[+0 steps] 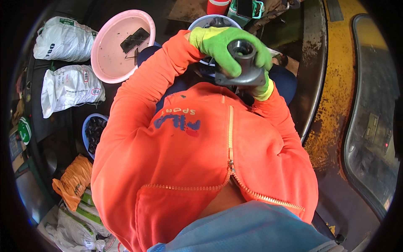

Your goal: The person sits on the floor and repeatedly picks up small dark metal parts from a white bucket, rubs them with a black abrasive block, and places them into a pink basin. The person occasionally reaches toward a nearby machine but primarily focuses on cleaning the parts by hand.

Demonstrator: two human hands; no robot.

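Both my hands hold a dark grey-black plastic fitting (251,75) in front of my chest. It has a round, hollow neck and a wider flat base. My left hand (219,45), in a green glove with a yellow cuff, is closed around the neck and the upper side. My right hand (263,88), gloved the same way, grips the fitting low on its right side; most of its fingers are hidden behind the part. Beneath my hands, partly covered by them, stands a light blue basin (199,23) with dark parts in it.
At the left a pink basin (98,63) holds dark flat pieces (135,40). White sacks (67,40), a blue tub (85,130) of black parts and an orange bag (75,176) lie left. A worn yellow machine panel (331,113) borders the right. A red cup (217,6) stands far off.
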